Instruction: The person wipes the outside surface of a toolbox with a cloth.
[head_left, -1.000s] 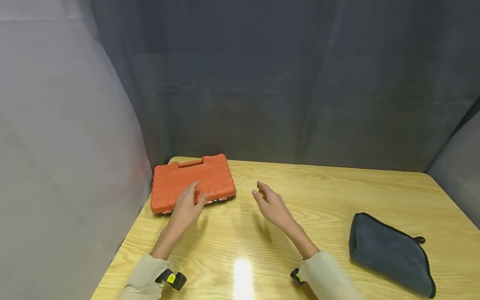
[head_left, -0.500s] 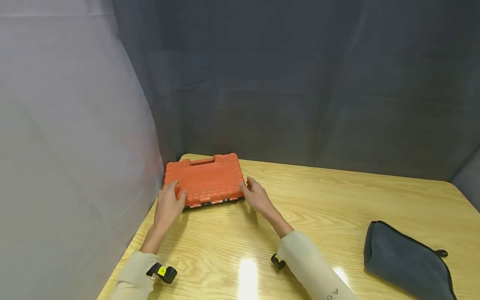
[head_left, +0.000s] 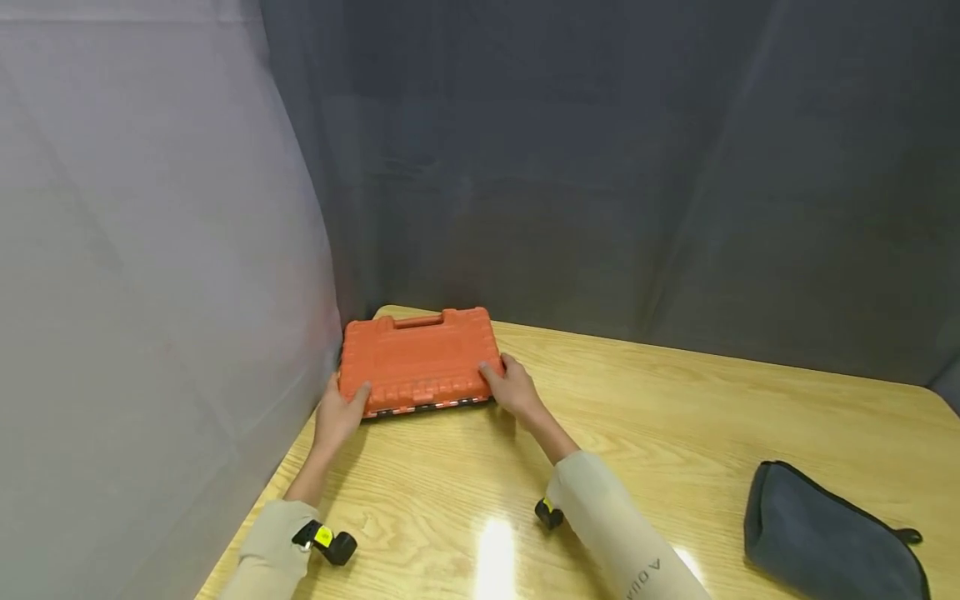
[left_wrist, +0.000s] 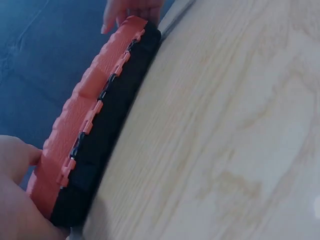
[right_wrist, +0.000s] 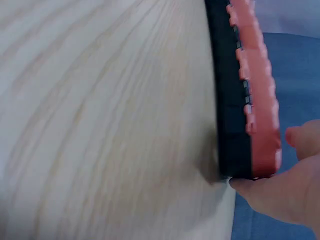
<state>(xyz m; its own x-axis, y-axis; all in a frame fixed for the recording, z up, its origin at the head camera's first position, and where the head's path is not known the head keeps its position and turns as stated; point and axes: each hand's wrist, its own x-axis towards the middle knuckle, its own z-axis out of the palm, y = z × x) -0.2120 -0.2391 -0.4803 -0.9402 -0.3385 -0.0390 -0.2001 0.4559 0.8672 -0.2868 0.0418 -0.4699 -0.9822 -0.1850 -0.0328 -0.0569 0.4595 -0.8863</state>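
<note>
An orange-red plastic carrying case [head_left: 420, 358] with a black lower half lies flat at the back left of the wooden table. Its handle faces away, and the hinged side with black and orange links faces me. My left hand [head_left: 339, 417] grips the near left corner, thumb on top and fingers round the side. At the right end, my right hand [head_left: 516, 392] holds the case with its thumb over the lid. The right wrist view puts a fingertip [right_wrist: 242, 185] low against the black base, right at the tabletop.
A folded dark grey cloth [head_left: 832, 533] with a black edge and a small loop lies at the front right of the table [head_left: 637, 433]. Grey fabric [head_left: 165, 250] rises close beside the case on the left, and a dark curtain [head_left: 570, 167] hangs behind the table.
Both hands have moved from hovering near the case to holding its two ends. The left hand went to the left corner, the right hand reached in leftward. The head view has swung slightly left.
</note>
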